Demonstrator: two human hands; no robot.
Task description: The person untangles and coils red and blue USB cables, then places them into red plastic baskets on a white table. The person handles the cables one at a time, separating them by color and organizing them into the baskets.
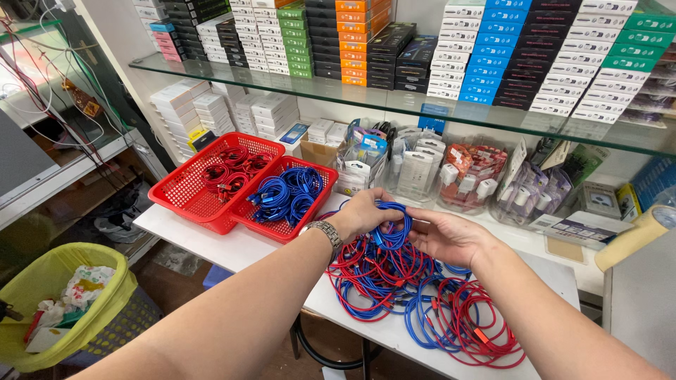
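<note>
Left hand, watch at the wrist, fingers closed around a blue cable coil. Right hand just beside it, fingers on the same coil, grip loose. Coil held above the cable pile of red and blue loops on the white table. Behind the pile: basket of blue cables, then basket of red cables.

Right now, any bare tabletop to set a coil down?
Bare white table along the front edge before the red baskets; a small patch by the far right corner. Crowded: the cable pile under both hands, and the packets behind.
</note>
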